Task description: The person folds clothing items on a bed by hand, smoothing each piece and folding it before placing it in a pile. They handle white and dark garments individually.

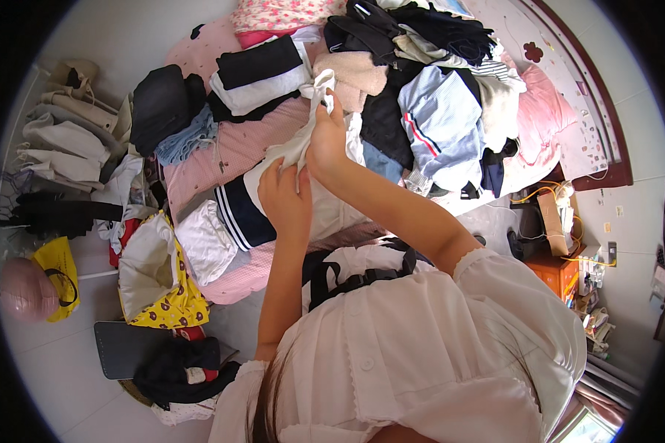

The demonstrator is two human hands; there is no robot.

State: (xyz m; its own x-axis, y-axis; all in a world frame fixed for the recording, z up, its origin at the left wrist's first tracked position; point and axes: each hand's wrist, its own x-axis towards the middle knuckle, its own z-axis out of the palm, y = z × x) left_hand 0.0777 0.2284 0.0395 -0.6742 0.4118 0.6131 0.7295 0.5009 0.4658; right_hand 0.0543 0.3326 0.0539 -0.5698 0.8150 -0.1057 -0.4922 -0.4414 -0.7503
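Observation:
A white garment (316,194) is spread over the near side of the bed, with one narrow part lifted and stretched upward. My right hand (327,135) grips that raised part, and its bunched end sticks out past the fingers. Lower and to the left, my left hand (285,194) has its fingers bent on the same cloth, close to the right wrist. Beside the left hand lies a navy piece of clothing with white stripes (246,213). A crumpled white cloth (208,241) sits left of it, near the bed's edge.
Stacked folded clothes (257,69) and dark folded garments (166,108) lie on the pink bedding (244,138). A loose heap with a light blue striped shirt (443,122) covers the right side. At left stand a yellow patterned fabric bin (166,302) and a rack of hanging bags (72,144).

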